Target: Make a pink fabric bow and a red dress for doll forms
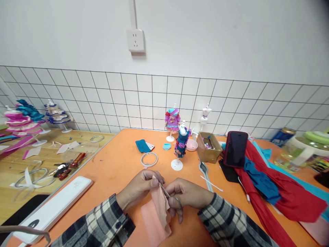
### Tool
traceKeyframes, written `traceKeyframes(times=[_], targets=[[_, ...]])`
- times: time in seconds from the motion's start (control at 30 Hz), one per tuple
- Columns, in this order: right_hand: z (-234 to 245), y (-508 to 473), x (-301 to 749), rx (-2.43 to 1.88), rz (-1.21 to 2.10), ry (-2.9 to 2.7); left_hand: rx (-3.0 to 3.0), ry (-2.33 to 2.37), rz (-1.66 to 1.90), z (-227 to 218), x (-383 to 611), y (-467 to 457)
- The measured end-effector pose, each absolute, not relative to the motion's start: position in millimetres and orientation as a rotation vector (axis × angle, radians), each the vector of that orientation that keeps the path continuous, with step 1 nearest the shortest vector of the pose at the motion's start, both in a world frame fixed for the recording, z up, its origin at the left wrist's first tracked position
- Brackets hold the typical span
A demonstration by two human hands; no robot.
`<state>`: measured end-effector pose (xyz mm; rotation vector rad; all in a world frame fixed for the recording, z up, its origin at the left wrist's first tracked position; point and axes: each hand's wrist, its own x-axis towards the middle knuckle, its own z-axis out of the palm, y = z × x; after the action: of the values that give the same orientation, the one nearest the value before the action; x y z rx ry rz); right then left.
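My left hand (140, 187) pinches the top edge of a strip of pale pink fabric (158, 214) that hangs down onto the orange table (113, 164). My right hand (186, 193) is closed on small metal scissors (171, 197), whose blades point up-left into the fabric's edge right next to my left fingers. Both hands meet low in the middle of the view, and both forearms wear plaid sleeves.
Behind the hands stand a tape ring (149, 159), a small mannequin in a blue dress (181, 144), another in purple (172, 121), a bare white one (205, 116) and a cardboard box (208, 147). A phone (235, 149) leans over red and blue cloth (267, 185). A white bar (55, 206) lies left.
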<state>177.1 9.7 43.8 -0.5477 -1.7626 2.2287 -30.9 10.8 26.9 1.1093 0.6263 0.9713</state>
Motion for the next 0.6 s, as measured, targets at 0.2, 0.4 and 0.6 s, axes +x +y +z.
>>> traceKeyframes(times=[0.2, 0.4, 0.6], targets=[[43.4, 8.4, 176.0, -0.528, 2.254, -1.741, 1.196, 0.642, 0.947, 25.7, -32.0, 12.1], [43.4, 9.8, 176.4, -0.564, 2.247, -1.756, 1.233, 0.639, 0.922, 24.9, -31.9, 12.3], [44.1, 10.0, 176.9, -0.572, 2.248, -1.747, 1.26, 0.62, 0.896, 23.3, -31.5, 12.7]])
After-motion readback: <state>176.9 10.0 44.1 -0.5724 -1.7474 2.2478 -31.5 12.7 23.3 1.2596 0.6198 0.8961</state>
